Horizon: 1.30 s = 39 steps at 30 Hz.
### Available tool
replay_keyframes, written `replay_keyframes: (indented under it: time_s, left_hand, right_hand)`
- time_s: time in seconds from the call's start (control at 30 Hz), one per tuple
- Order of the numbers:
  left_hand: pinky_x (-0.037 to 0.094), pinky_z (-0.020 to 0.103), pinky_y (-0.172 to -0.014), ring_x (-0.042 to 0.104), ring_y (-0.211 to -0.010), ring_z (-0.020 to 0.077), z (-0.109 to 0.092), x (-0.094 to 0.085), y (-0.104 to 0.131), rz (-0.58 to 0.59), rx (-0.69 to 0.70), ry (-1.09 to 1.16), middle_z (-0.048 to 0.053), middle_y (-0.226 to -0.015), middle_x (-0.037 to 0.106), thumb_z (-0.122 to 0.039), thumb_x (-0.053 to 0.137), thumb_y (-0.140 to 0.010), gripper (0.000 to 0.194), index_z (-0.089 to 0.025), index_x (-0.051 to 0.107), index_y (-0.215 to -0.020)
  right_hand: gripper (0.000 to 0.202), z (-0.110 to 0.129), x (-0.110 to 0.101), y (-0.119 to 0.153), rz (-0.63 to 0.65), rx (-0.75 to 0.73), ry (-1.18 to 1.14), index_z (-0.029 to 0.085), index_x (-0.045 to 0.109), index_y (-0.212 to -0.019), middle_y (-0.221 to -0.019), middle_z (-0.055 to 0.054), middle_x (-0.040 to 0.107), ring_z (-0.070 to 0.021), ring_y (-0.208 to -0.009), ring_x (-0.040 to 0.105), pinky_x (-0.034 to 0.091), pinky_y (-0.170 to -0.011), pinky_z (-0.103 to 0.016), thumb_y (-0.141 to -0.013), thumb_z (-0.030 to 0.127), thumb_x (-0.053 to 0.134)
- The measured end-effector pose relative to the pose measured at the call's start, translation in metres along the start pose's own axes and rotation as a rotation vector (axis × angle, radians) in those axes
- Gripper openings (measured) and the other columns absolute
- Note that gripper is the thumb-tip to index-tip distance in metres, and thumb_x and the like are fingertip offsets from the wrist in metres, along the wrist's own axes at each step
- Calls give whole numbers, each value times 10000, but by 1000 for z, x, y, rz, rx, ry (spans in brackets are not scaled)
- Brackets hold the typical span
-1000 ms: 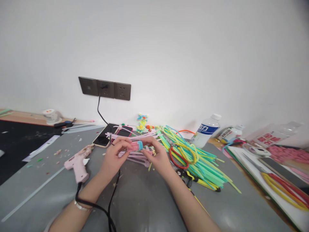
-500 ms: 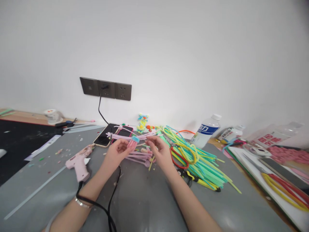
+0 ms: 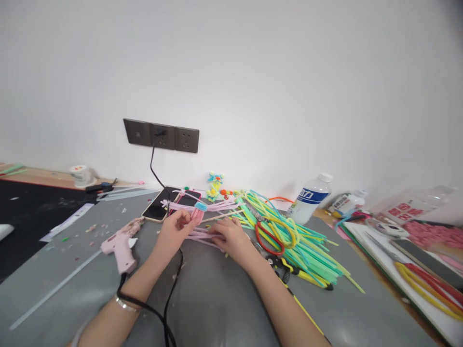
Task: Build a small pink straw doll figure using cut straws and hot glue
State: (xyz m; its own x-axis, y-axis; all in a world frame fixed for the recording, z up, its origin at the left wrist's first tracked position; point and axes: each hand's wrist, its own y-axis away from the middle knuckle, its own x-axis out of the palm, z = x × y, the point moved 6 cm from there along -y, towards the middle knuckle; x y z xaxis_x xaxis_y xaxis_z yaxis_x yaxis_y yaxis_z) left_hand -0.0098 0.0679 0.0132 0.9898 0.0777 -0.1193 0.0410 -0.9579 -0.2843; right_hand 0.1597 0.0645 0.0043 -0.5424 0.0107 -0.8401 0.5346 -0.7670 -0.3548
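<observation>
While the left hand pinches a blue-topped pink piece above the gray tabletop, the right hand, apart from it, curls over pale pink stems, its grip impossible to tell, leaving the piece in the left hand's hold alone.

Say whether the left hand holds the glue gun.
No, the left hand holds a pink piece, and the glue gun lies apart.
</observation>
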Motion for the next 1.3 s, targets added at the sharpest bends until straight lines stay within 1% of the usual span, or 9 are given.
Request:
replay_keyframes:
  time_s: [0.27,0.37,0.5,0.6,0.8,0.93,1.03,1.13,1.3]
  left_hand:
    - [319,232,-570,382,-603,123,-6,-5,0,-40,15,-86,-56,-639,372,-420,622,-758,316,-217,406,-651]
    - [311,236,-569,366,-599,123,-9,4,3,94,23,-116,-61,-648,342,-384,535,-815,268,-223,374,-673]
    - [321,245,-593,407,-626,133,-13,28,18,466,49,-291,-51,-678,428,-244,487,-812,108,-214,418,-734]
    - [333,243,-619,447,-667,139,-10,37,28,643,45,-411,-41,-731,498,-178,501,-774,62,-208,447,-774]
    - [335,248,-613,464,-654,146,-5,30,25,679,79,-521,-32,-728,530,-151,471,-793,55,-201,491,-781]
    - [355,260,-638,500,-671,157,-6,26,20,657,151,-574,-6,-727,572,-202,468,-861,157,-188,552,-729]
    - [382,268,-654,545,-692,163,-7,26,16,585,138,-515,12,-798,640,-261,499,-888,150,-190,603,-807]
    - [412,262,-629,592,-717,174,-8,25,13,466,65,-339,20,-844,691,-313,587,-855,158,-198,612,-959]
    - [477,283,-699,649,-824,199,-8,23,13,358,-19,-66,51,-900,708,-337,654,-807,272,-183,613,-1028]
  right_hand:
    - [77,-41,-20,6,-179,321,-214,197,713,-791,-779,-42,735,-193,-678,641,478,-708,-335,-818,184,642]
    - [142,-51,-25,9,-231,382,-351,197,712,-795,-761,-41,726,-186,-620,626,497,-625,-312,-831,280,603]
    - [202,-57,-30,8,-306,393,-420,197,656,-747,-743,-47,701,-213,-731,644,507,-694,-322,-827,367,582]
    - [202,-58,-32,7,-349,390,-473,197,615,-776,-763,-52,712,-214,-740,654,507,-713,-330,-829,387,570]
    - [223,-59,-54,11,-527,388,-566,187,651,-731,-833,-59,706,-227,-836,632,470,-803,-347,-779,401,691]
    - [299,-65,-64,19,-744,454,-793,192,608,-696,-591,40,535,-126,-569,475,398,-594,-263,-729,452,753]
    - [375,-56,-48,13,-668,472,-1135,205,534,-702,-517,76,477,-90,-463,389,319,-479,-231,-708,493,773]
    - [417,-38,-26,5,-475,472,-1343,211,511,-751,-577,41,599,-105,-480,505,368,-486,-229,-692,514,792]
    - [385,-18,-8,1,-265,417,-1337,205,506,-763,-589,21,654,-110,-493,576,403,-499,-218,-761,496,757]
